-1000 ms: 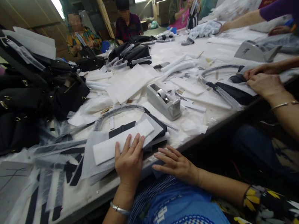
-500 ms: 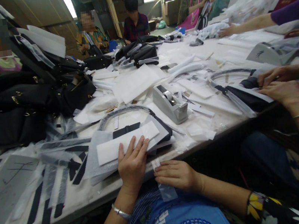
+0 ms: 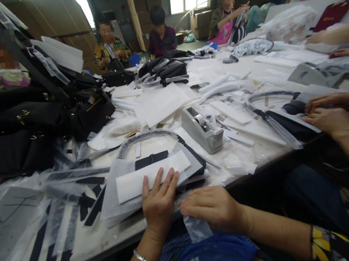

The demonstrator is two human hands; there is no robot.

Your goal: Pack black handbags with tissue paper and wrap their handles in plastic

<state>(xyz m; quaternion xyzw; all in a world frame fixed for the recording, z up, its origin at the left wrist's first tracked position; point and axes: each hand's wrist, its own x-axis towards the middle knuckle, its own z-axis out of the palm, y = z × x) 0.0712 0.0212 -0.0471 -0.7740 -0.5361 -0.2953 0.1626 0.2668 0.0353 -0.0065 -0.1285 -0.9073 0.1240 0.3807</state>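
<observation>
My left hand (image 3: 159, 201) lies flat with its fingers spread on a white foam sheet (image 3: 133, 186). Beneath that sheet is a black handbag (image 3: 196, 162), partly covered by translucent wrapping (image 3: 112, 206). Its wrapped handle (image 3: 148, 134) arches away from me across the table. At the table's front edge, my right hand (image 3: 212, 210) has its fingers pressed together over a clear plastic strip (image 3: 197, 229), whose lower end hangs below the fingers over my blue apron (image 3: 211, 259). The thumb of this hand is hidden.
A grey tape dispenser (image 3: 203, 132) stands just beyond the handbag. Black handbags (image 3: 9, 152) are piled at left, near wrapped straps (image 3: 60, 228). On the right, a co-worker's hands (image 3: 331, 116) touch another black bag (image 3: 292, 120). Loose white sheets (image 3: 160, 104) cover the table's middle.
The view has tilted slightly upward. My left hand stays on the foam sheet. My right hand's fingers have curled more over the plastic strip, covering its upper end.
</observation>
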